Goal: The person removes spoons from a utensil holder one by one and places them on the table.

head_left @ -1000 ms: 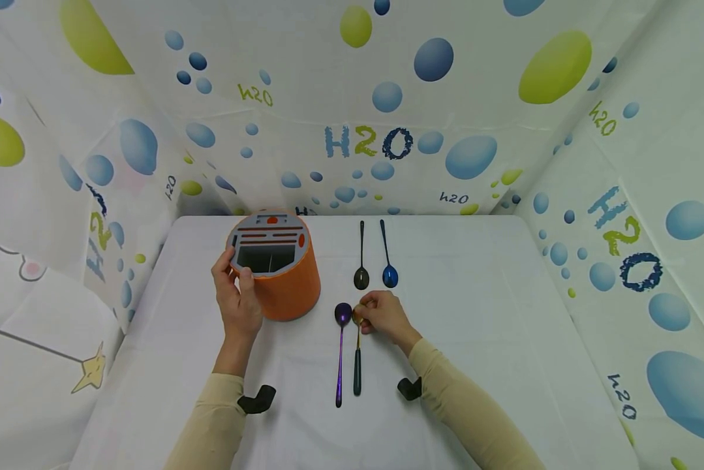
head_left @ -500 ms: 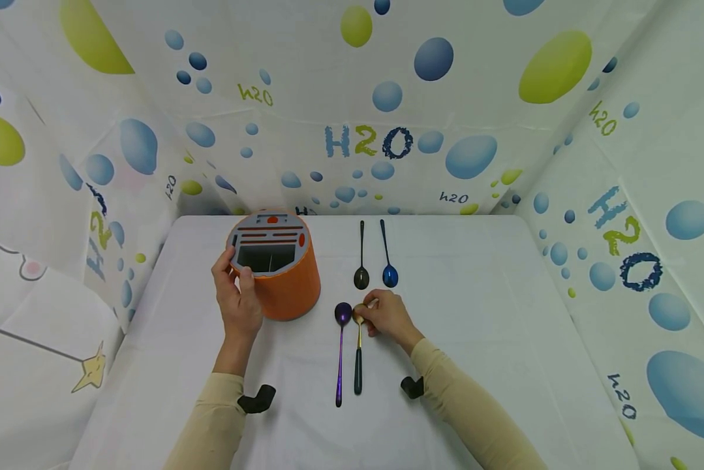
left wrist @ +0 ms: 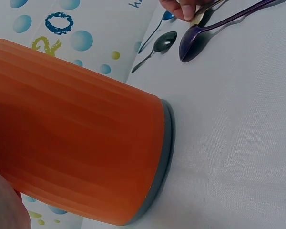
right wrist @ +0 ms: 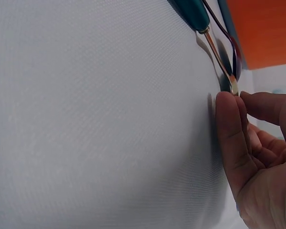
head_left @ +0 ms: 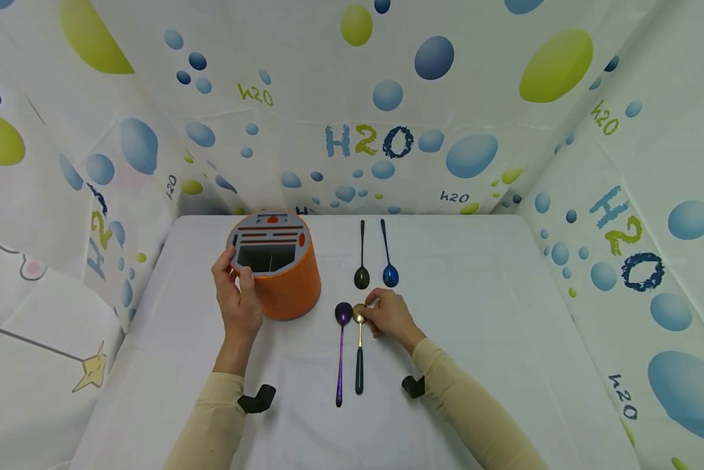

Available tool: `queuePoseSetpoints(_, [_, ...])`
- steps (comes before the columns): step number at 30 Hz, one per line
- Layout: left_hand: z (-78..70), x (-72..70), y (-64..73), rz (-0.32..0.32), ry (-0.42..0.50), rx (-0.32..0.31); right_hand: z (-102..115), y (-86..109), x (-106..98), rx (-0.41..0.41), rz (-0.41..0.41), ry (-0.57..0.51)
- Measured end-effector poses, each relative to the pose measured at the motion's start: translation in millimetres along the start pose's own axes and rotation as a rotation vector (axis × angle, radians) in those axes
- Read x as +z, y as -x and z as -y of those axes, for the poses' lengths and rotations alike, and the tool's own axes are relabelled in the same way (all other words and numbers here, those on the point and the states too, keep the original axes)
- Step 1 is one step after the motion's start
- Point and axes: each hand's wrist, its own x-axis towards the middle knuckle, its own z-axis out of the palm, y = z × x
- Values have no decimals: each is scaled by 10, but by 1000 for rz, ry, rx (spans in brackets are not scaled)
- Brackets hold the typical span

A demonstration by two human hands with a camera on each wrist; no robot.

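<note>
My left hand (head_left: 238, 312) grips an orange cutlery holder (head_left: 290, 295) at the left of its grey slotted top, thumb on the near rim. At the middle of the table, my right hand (head_left: 391, 316) pinches the bowl of a gold spoon with a dark green handle (head_left: 359, 372). In the right wrist view that gold bowl (right wrist: 234, 86) sits at the thumb and fingertips, partly hidden by them. Close to its left lies a purple spoon (head_left: 340, 365), bowl pointing away from me. The left wrist view shows the holder's ribbed wall (left wrist: 81, 129) and grey base.
Beyond my right hand lie a dark spoon (head_left: 361, 277) and a blue spoon (head_left: 390, 275), bowls toward me. White cloth covers the table (head_left: 475, 281). Curtains printed with bubbles (head_left: 471, 156) hang behind and on both sides.
The gold spoon has shifted slightly right with my right hand, and more of its bowl shows. My left hand and the holder have stayed in place.
</note>
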Motion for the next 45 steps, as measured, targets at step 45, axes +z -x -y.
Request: queuePoseSetpoints(45, [-1,-7,-5,-9,17,20,139,-186,22,-353,-172,232])
